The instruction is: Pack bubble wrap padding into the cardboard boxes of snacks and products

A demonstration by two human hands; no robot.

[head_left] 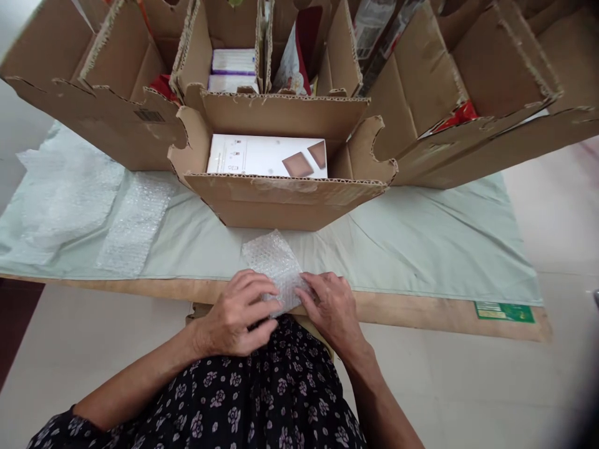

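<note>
My right hand [333, 305] pinches the wrap [274, 255] at four o'clock. My left hand [241, 313], fingers loosely parted, lies at its seven o'clock.

Your table [407, 312] wears a pale green cloth [449, 243] that leaves its near edge bare. Cardboard boxes [126, 137] stand toward the far side. You have bubble-wrap sheets [70, 193] near the left edge, a smaller piece [271, 255] at the near edge's middle, a green label [508, 312] by the near right corner.
</note>
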